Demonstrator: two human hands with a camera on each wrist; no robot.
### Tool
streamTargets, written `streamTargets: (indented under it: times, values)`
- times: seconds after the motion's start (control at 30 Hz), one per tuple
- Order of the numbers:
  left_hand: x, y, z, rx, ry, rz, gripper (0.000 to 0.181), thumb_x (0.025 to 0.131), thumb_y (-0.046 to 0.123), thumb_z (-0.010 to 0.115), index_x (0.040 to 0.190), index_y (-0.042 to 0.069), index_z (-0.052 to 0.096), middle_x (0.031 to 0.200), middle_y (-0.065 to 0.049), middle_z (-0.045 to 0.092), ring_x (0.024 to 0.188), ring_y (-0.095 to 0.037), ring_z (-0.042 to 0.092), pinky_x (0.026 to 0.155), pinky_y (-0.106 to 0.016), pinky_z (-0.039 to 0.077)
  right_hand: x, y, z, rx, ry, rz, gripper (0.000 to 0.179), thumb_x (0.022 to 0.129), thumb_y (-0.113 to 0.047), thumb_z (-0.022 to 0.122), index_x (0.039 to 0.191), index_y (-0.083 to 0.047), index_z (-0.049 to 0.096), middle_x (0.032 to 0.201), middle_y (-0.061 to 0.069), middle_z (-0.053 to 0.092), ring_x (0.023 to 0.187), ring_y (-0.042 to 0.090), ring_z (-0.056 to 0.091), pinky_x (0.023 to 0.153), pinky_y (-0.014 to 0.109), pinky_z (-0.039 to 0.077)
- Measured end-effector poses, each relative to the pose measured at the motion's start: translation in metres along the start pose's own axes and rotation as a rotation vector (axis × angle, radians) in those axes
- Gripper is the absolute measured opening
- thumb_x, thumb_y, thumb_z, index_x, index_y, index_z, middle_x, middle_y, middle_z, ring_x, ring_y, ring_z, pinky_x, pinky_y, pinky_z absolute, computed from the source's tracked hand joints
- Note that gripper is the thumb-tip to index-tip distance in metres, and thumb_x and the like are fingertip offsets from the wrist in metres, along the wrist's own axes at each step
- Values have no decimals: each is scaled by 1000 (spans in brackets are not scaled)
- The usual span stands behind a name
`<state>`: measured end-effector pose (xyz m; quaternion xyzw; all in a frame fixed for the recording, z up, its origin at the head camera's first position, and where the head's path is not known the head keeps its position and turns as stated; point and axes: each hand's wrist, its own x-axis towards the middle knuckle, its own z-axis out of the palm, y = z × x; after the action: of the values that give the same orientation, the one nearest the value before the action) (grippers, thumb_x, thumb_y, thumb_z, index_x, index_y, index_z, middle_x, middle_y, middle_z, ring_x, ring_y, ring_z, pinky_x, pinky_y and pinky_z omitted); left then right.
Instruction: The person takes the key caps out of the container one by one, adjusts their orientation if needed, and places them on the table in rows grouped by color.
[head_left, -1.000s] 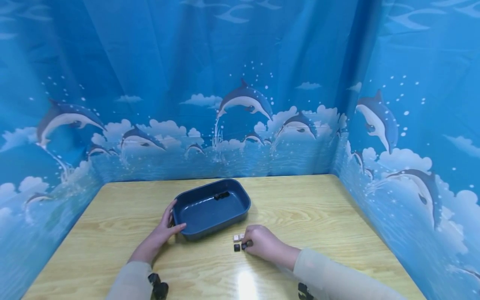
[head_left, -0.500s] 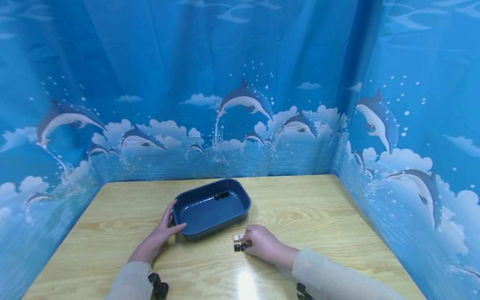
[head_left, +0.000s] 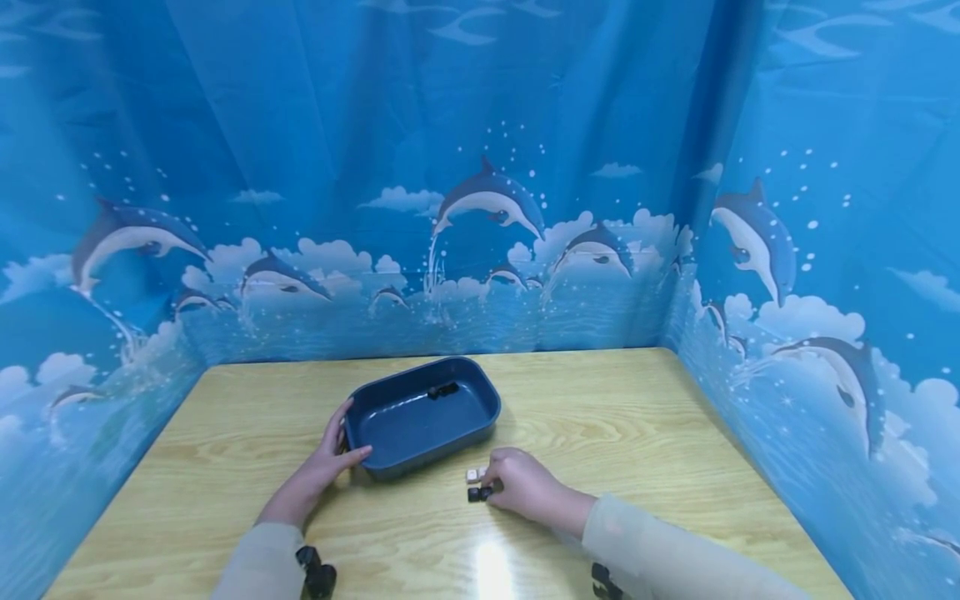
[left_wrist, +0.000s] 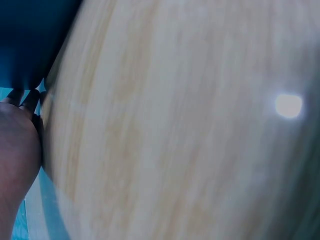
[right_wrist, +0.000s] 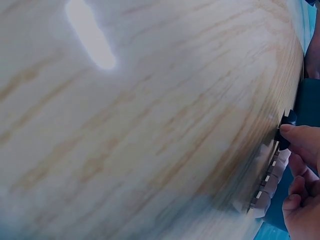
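In the head view a dark blue rectangular tray [head_left: 423, 427] lies at an angle on the table. My left hand [head_left: 330, 450] holds its left end, thumb at the near rim and fingers along the side. My right hand [head_left: 525, 483] pinches a small black keycap [right_wrist: 285, 134] at the table surface, beside another black keycap [head_left: 473, 495]. Just behind them sits a white keycap [head_left: 472, 476], with a further white one partly hidden by the right hand. The right wrist view shows several white pieces [right_wrist: 270, 185] in a row below the thumb.
Several small black pieces [head_left: 442, 390] lie inside the tray near its far wall. The wooden table [head_left: 600, 400] reaches back to a blue dolphin-print curtain [head_left: 480, 275], which also closes off both sides. A bright light reflection falls on the table's front.
The black keycap under my right hand has slid slightly left and now appears against the other black keycap. My left hand and the tray have stayed in place.
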<state>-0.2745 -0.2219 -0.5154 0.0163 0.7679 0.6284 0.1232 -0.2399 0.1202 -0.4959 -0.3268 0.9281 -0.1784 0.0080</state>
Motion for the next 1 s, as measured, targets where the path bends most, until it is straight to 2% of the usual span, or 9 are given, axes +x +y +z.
streamTargets:
  times: [0.53,0.77,1.0]
  values:
    - [3,0,0,-8,0,4,98,91,15,68,157,29,-3,157,-27,-13,144,-45,-8,111,-63,-3,2,1,-7,41,-4,9,20,71,-13,84,90,-15,78,74,-15,49,67,0,44,62,16,42]
    - [1,1,0,-3,1,-10,100,91,15,68,157,32,-4,158,-26,-13,144,-45,-7,111,-63,-3,7,0,-21,138,19,41,13,76,-14,82,88,-13,77,77,-13,53,70,0,49,64,18,46]
    - [0,-1,0,5,7,-1,99,91,13,69,157,29,-3,158,-26,-12,144,-45,-7,111,-64,-3,17,-4,-41,182,41,78,17,78,-15,82,92,-8,77,81,-9,56,76,9,56,67,21,49]
